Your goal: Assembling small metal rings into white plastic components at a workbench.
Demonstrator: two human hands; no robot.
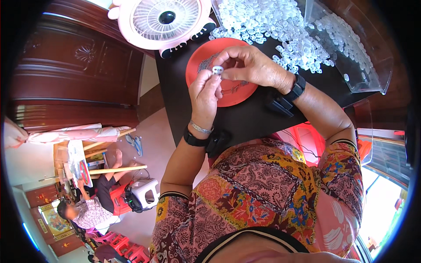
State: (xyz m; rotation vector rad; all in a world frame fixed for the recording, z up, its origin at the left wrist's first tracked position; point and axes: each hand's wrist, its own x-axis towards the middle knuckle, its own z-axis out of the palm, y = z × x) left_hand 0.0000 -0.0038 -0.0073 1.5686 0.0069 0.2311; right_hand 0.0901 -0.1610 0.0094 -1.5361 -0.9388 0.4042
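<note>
My left hand (203, 97) is closed in a pinch on a small translucent plastic piece with two holes (217, 69). Close against that piece, on its right, the thumb and curled index finger of my right hand (254, 65) come together. Whatever sits between those right fingertips is too small to make out. Both hands are over a round orange-red plate (231, 101). Many small grey metal parts (205, 64) lie in the plate, partly hidden by my hands.
Behind the plate a large heap of translucent pieces (267, 19) spreads over the dark table (245, 121). At right lies a clear plastic bin (372, 83) with more pieces. A pink fan (166, 33) stands at the back left. Another person (94, 210) sits at lower left.
</note>
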